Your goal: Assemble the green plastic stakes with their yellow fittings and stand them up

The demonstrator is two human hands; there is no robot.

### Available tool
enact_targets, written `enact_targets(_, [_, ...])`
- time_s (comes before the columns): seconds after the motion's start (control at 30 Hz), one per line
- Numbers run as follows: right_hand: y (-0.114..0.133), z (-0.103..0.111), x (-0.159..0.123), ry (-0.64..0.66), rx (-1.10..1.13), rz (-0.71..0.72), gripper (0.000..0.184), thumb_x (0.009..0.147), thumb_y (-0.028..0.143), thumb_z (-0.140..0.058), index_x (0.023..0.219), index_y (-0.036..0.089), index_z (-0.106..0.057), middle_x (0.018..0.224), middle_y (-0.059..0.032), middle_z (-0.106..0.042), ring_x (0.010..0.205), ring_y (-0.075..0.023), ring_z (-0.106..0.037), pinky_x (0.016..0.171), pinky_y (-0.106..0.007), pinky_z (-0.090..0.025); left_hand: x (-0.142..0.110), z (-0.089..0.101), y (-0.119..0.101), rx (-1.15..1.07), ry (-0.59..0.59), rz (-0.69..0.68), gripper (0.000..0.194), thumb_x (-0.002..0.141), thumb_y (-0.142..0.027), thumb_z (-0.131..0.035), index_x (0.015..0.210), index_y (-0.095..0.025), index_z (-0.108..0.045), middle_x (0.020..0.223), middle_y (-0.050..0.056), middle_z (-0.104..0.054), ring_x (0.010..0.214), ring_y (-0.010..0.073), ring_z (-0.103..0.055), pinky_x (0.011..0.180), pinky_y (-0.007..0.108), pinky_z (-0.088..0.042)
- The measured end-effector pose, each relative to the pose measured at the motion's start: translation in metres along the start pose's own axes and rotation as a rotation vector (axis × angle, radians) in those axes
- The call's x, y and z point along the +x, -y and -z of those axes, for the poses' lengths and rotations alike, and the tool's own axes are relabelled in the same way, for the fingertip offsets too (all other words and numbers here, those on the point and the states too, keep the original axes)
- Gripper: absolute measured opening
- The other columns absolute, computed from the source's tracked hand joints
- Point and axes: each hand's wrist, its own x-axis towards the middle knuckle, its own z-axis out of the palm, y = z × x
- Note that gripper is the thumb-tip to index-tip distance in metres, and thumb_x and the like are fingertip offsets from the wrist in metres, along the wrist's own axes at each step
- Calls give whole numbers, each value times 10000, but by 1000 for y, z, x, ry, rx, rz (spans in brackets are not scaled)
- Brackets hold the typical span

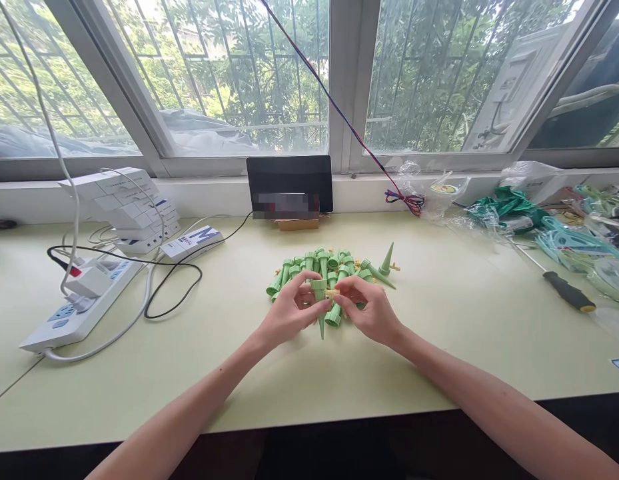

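Observation:
Between the fingers of my left hand (289, 308) is a green plastic watering spike (318, 287), its pointed end hanging downward. My right hand (372, 310) pinches a small yellow valve (332, 293) at the side of the spike's cap; whether it is seated in the cap is too small to tell. Just behind both hands lies a pile of similar green spikes (322, 260), some with yellow valves showing. One more spike (387, 259) stands point up at the pile's right, with a yellow valve at its base. My hands hide part of the pile.
At left are a white power strip (84, 310) with cables, stacked white boxes (134, 207) and a flat box (192, 241). A black tablet (289, 180) leans at the back. To the right lie a screwdriver (569, 291), green plastic bags (509, 210) and tubing (564, 243).

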Motion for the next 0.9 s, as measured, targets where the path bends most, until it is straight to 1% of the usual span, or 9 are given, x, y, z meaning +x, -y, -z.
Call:
enact_targets(0.17, [-1, 0, 0, 4, -20, -7, 209, 926, 395, -570, 941, 190, -603, 749, -26, -654, 600, -136, -605, 583, -260, -514, 1, 0, 0, 15, -16, -6, 403, 815, -414, -700, 1099, -235, -475, 738, -26, -578, 510, 73, -483, 441, 180, -376])
enact_targets(0.3, [-1, 0, 1, 22, -58, -26, 244, 939, 420, -547, 898, 189, -613, 676, -15, -626, 562, -132, -567, 536, -250, -470, 0, 0, 0, 21, -17, -21, 378, 822, -400, -693, 1090, -241, -479, 711, -42, -561, 496, 65, -474, 457, 181, -392])
enact_targets(0.4, [0, 1, 2, 28, -69, -33, 262, 951, 411, -524, 846, 189, -615, 651, -6, -601, 518, -116, -521, 494, -242, -429, 0, -1, 0, 16, -11, -30, 358, 823, -390, -693, 1073, -241, -485, 728, -38, -575, 498, 61, -476, 468, 182, -405])
enact_targets(0.5, [0, 1, 2, 23, -78, -34, 288, 960, 409, -508, 813, 188, -622, 638, -3, -584, 503, -112, -504, 479, -243, -419, 0, -2, 1, 12, -10, -34, 369, 810, -398, -703, 1067, -237, -491, 720, -40, -576, 493, 64, -484, 471, 188, -415])
enact_targets(0.57, [0, 1, 1, 20, -73, -31, 289, 960, 413, -509, 830, 188, -636, 661, -12, -604, 517, -117, -522, 488, -244, -436, 0, -2, 1, 6, -10, -31, 384, 802, -408, -708, 1067, -233, -493, 717, -39, -580, 485, 65, -485, 470, 192, -418])
enact_targets(0.73, [0, 0, 1, 4, -42, -1, 210, 936, 377, -569, 978, 192, -660, 742, -30, -657, 594, -135, -592, 560, -252, -504, 1, -2, 0, 1, -15, -21, 399, 799, -424, -707, 1074, -229, -492, 747, -20, -608, 507, 74, -495, 461, 191, -400])
enact_targets(0.9, [-1, 0, 1, -10, -54, 46, 191, 937, 357, -567, 979, 204, -674, 841, -55, -666, 649, -146, -612, 579, -263, -533, 1, -1, 0, -7, -19, -19, 410, 799, -433, -706, 1080, -230, -487, 760, -14, -616, 508, 72, -489, 456, 190, -390])
